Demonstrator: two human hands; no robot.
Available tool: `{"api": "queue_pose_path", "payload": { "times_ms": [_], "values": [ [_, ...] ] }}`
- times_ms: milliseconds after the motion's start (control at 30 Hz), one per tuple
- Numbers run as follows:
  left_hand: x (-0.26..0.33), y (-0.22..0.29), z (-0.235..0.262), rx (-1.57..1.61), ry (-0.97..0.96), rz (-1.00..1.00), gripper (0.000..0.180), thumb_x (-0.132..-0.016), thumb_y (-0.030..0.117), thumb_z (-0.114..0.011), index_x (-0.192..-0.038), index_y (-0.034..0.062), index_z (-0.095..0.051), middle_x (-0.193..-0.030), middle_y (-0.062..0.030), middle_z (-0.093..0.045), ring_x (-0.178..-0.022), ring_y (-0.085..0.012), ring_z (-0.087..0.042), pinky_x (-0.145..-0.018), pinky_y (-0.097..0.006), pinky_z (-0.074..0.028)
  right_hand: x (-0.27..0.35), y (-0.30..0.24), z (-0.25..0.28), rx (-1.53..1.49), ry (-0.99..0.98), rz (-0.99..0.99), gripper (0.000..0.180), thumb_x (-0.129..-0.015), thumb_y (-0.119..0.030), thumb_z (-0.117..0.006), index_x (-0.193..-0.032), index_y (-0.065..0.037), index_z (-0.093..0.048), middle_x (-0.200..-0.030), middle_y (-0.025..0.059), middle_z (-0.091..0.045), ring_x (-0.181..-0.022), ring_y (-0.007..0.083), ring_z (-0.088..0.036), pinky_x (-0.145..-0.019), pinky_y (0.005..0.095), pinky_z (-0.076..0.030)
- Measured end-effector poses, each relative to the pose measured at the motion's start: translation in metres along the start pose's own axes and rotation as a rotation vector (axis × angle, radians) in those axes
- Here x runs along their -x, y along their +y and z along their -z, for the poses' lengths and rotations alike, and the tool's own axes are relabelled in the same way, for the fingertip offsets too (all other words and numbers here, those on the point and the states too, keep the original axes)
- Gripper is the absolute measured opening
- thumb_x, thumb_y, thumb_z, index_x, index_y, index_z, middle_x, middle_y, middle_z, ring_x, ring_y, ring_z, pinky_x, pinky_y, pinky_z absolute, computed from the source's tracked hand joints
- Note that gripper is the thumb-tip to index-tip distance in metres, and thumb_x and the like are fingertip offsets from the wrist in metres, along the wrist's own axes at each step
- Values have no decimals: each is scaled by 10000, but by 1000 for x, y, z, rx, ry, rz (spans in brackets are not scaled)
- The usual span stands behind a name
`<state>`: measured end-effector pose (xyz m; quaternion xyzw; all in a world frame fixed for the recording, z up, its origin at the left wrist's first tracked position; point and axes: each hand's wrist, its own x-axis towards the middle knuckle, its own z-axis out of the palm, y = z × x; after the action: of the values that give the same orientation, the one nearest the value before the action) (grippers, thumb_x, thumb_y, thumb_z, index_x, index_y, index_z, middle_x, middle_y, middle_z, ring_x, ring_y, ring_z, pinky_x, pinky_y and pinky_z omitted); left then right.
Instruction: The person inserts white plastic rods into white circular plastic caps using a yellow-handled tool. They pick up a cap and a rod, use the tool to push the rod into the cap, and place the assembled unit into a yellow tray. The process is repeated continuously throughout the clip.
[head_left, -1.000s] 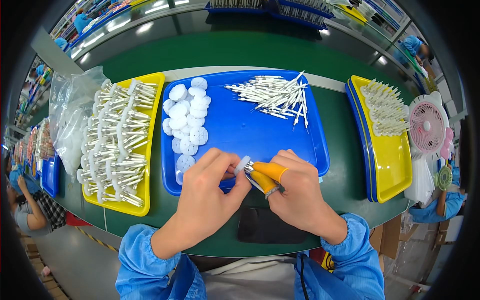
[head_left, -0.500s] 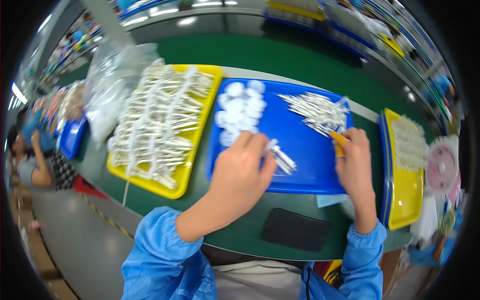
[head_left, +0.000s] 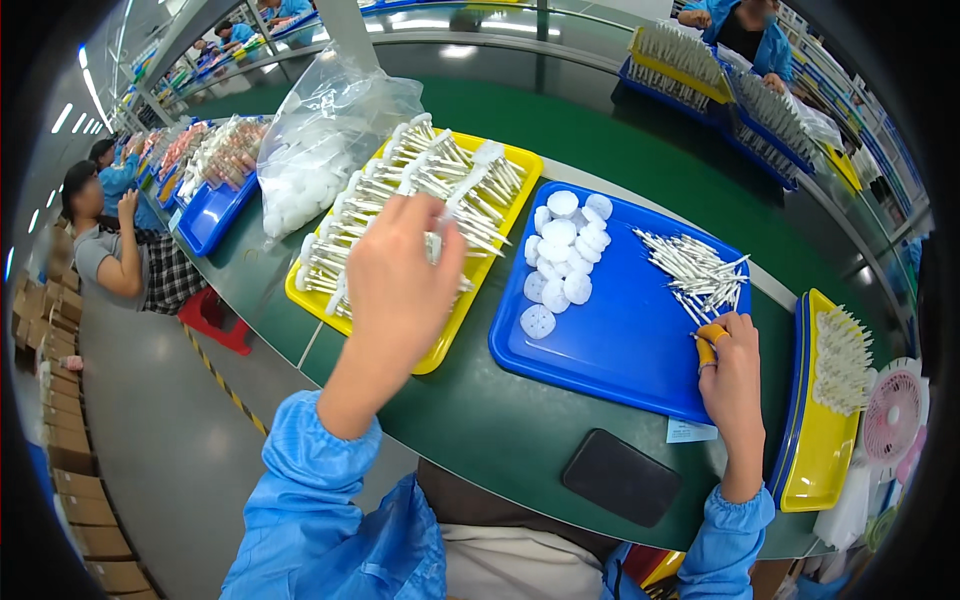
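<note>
My left hand [head_left: 400, 275] hovers over the yellow tray [head_left: 440, 345] full of white stick parts [head_left: 420, 175]. Its fingers curl down and pinch what looks like one white stick part. My right hand [head_left: 735, 385] rests on the right side of the blue tray [head_left: 610, 350]. Its forefinger wears an orange finger cot [head_left: 710, 335] and touches the near edge of a pile of thin white sticks [head_left: 695, 265]. Whether it holds a stick is hidden. A heap of white round pads [head_left: 562, 255] lies in the blue tray's left half.
A black phone [head_left: 620, 475] lies at the green table's near edge, beside a paper label [head_left: 690, 430]. A second yellow tray [head_left: 830, 420] and a pink fan [head_left: 893, 415] stand at the right. A clear plastic bag [head_left: 320, 130] sits behind the left tray. A person [head_left: 120, 250] sits at far left.
My left hand has moved from the blue tray to above the yellow tray on the left. My right hand has stayed by the stick pile. The view has swung left.
</note>
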<state>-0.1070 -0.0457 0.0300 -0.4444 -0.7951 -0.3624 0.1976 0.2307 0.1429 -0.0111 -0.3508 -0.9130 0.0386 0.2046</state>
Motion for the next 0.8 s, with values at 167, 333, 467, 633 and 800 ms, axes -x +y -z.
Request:
{"api": "queue_pose_path", "payload": {
  "times_ms": [167,333,467,633,800],
  "values": [
    [-1,-13,5,-137,-12,-13,199,-952,131,-807,-1083,-1,-734,-990,-163,-729,-867,-366,-714,-791,-478,-561,7,-13,6,-114,35,26,299,-819,133,-722,-1106,54,-750,-1108,214,-686,-1050,422,-624,-954,487,-531],
    [10,24,-8,58,-118,-136,185,-954,100,-805,-1095,6,-732,-1001,-169,-719,-939,-354,-714,-813,-463,-565,14,-30,10,-268,27,-10,207,-910,57,-728,-1115,34,-747,-1046,221,-697,-1006,425,-628,-905,486,-515],
    [21,52,-27,101,-402,-245,230,-930,138,-846,-1071,-4,-731,-958,-161,-735,-934,-361,-718,-801,-477,-570,18,-38,14,-397,-42,16,240,-908,76,-711,-1144,50,-750,-1028,220,-710,-1000,423,-642,-896,489,-518],
    [28,57,-60,31,-426,-192,269,-912,158,-873,-1066,-6,-724,-899,-168,-735,-853,-378,-721,-767,-485,-574,23,-41,15,-559,-63,-87,319,-891,105,-686,-1202,70,-750,-1014,225,-718,-970,419,-680,-858,486,-540],
    [27,53,-40,270,-503,-168,190,-921,57,-849,-1066,-52,-792,-758,-111,-666,-678,-232,-674,-639,-371,-540,23,-49,23,-671,-28,-99,311,-923,92,-686,-1220,44,-764,-1002,216,-727,-946,395,-704,-819,452,-551]
  ]
}}
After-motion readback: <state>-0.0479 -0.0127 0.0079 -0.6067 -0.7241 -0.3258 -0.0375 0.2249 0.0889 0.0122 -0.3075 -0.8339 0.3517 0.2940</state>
